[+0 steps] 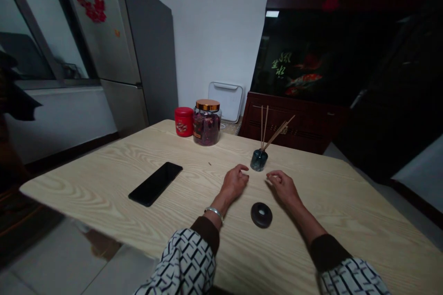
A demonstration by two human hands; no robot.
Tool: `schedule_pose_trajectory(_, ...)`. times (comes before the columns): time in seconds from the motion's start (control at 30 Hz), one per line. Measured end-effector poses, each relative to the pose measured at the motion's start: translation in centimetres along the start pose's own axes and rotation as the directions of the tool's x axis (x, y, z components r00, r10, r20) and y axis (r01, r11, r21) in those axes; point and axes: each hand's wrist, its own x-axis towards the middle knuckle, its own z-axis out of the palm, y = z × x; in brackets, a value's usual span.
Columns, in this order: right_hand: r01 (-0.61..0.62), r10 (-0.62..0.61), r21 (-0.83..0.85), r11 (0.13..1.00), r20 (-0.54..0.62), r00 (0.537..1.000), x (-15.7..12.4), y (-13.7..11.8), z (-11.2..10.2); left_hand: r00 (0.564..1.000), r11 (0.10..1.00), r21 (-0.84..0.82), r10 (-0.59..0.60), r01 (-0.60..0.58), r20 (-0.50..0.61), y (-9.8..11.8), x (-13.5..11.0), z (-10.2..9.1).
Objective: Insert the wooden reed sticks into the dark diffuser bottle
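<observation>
On a pale wood-grain table [346,212], seen through my remote head view, a reed diffuser [259,161] stands upright toward the far edge: a squat, rounded bottle of dark teal glass, its thin tan reeds fanning out, some nearly vertical, others leaning right. I have the left hand [236,180] and right hand [284,187] on its near side, one toward each flank, just beside the glass; both are loosely curled, half open, holding nothing I can see. Between the forearms lies a dark disc [256,219] with a pale center. At left sit a black smartphone [155,183], a red canister [184,122] and a copper-lidded jar [206,125].
</observation>
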Motion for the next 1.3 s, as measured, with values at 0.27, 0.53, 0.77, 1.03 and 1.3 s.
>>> schedule_pose_trajectory(0.27,0.026,-0.131,0.538,0.842,0.158,0.979,-1.5,-13.4,-6.4,0.970,0.831,-0.555,0.157,-0.028,0.187,10.4,-1.0,-3.4)
schedule_pose_trajectory(0.53,0.228,-0.427,0.746,0.625,0.083,0.901,-3.2,-24.7,-11.1,0.856,0.424,-0.902,0.494,-0.083,0.153,21.5,-2.5,-7.9)
schedule_pose_trajectory(0.77,0.234,-0.489,0.870,0.435,0.009,0.872,-5.0,-22.6,-9.6,0.856,0.220,-0.969,0.517,-0.115,0.016,19.8,-4.1,-7.0)
schedule_pose_trajectory(1.03,0.062,-0.447,0.947,0.316,0.091,0.890,-6.4,-17.1,-6.8,0.879,0.131,-0.990,0.464,0.052,0.107,14.2,-4.6,-3.4)
schedule_pose_trajectory(1.3,0.098,-0.429,0.908,0.408,0.096,0.898,-5.6,-17.1,-7.4,0.877,0.159,-0.986,0.467,0.045,0.115,14.8,-3.7,-3.3)
